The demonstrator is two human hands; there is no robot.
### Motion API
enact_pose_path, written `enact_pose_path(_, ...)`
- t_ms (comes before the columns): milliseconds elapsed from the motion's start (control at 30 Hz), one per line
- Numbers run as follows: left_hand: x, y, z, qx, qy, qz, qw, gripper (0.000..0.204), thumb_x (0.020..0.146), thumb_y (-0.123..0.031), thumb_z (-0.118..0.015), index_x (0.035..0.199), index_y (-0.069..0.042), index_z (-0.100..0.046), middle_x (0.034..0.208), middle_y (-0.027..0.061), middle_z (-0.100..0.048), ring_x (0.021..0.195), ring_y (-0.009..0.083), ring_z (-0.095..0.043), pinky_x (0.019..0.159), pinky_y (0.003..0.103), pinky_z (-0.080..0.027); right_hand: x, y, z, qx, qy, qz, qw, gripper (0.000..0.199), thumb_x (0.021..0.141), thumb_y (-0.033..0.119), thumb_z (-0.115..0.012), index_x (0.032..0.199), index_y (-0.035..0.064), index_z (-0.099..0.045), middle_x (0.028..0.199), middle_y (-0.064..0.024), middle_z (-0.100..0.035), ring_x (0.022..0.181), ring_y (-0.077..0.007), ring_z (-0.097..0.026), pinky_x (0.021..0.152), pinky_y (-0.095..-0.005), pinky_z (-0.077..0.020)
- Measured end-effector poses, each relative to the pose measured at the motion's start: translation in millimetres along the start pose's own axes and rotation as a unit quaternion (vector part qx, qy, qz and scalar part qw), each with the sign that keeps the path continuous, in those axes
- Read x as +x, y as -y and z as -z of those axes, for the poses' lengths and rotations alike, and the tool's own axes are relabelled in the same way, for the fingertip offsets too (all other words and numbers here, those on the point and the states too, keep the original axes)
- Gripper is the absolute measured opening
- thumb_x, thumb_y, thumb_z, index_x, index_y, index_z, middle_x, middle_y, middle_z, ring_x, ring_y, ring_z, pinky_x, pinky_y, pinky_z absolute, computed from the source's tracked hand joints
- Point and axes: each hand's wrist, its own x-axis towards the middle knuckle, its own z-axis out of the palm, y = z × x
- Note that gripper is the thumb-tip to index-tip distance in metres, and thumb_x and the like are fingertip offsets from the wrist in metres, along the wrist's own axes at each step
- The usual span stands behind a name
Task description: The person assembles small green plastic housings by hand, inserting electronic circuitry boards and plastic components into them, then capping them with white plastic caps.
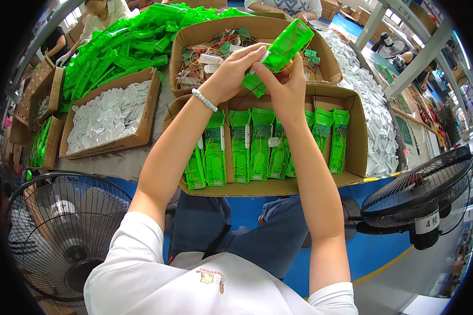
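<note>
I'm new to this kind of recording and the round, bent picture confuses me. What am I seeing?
No machine here: these are a person's own bare hands. The single picture comes from a head-worn camera looking down; its fisheye lens bends straight edges. The left hand and right hand hold a green plastic casing. On the table are a carton of wired electronics, a carton of green casings, a carton of white parts, plus green and white heaps.

Shell point(293, 42): bright green, elongated, hollow. Held raised, hollow side facing up, slanting from near left to far right. Mid-length partly hidden; contents there unconfirmed.
</note>
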Motion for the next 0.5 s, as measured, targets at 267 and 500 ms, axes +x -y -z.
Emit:
enact_pose_path(267,-2.9,-3.3,-2.8,0.014,-0.005,-0.001,1.0,0.04,0.1,-0.027,-0.051,0.13,-0.002,-0.055,0.116,0.0038,-0.063,0.106,0.0103,-0.056,0.091,0.025,-0.044,-0.7,-0.4,0.2,-0.003,-0.001,0.011,1.0,0.053,0.08,0.01,-0.077,0.119,-0.001,-0.043,0.105,-0.0092,-0.061,0.094,-0.0131,-0.062,0.075,-0.0255,-0.0519)
enact_pose_path(500,0.5,0.2,1.4,-0.001,0.009,-0.002,1.0,0.038,0.1,-0.026,-0.051,0.129,-0.002,-0.055,0.115,0.0035,-0.063,0.105,0.0098,-0.055,0.091,0.025,-0.044,0.0,-1.6,0.0,0.001,-0.002,0.004,1.0,0.053,0.081,0.011,-0.077,0.119,-0.0011,-0.043,0.105,-0.0094,-0.061,0.094,-0.0137,-0.062,0.076,-0.026,-0.0524)
